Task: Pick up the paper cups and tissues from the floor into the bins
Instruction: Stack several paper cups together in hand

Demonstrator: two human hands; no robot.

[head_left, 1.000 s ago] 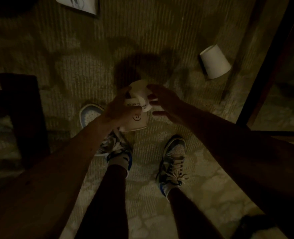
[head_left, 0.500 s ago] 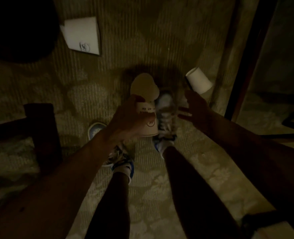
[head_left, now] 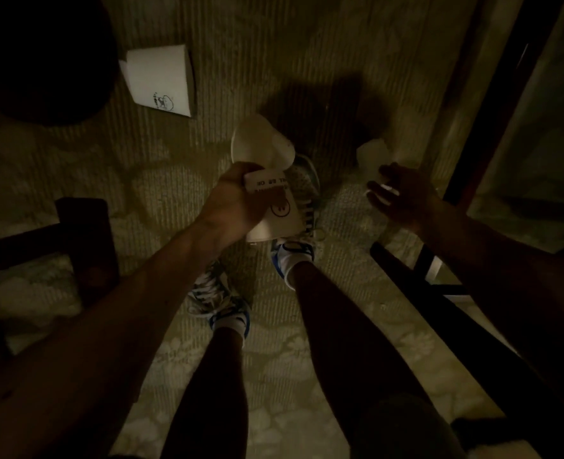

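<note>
My left hand point(head_left: 232, 202) grips a stack of white paper cups point(head_left: 270, 180) above the carpet; the outer cup has a printed smiley and text, and an inner cup sticks out toward the top. Another white paper cup point(head_left: 371, 157) lies on its side on the carpet, to the right. My right hand point(head_left: 403, 193) hovers just below and right of that cup with its fingers spread, holding nothing. A flattened white paper cup with a small printed mark point(head_left: 160, 81) lies on the carpet at the upper left.
A patterned carpet point(head_left: 247, 61) covers the floor. A dark round object point(head_left: 39, 58) fills the upper left corner. Dark wooden furniture point(head_left: 85, 246) stands at the left, dark frame legs point(head_left: 492, 104) at the right. My two sneakered feet point(head_left: 221, 303) are below my hands.
I have stepped forward. My right hand has moved away from the cup stack, out to the right beside the lying cup. My left hand keeps its grip on the stack.
</note>
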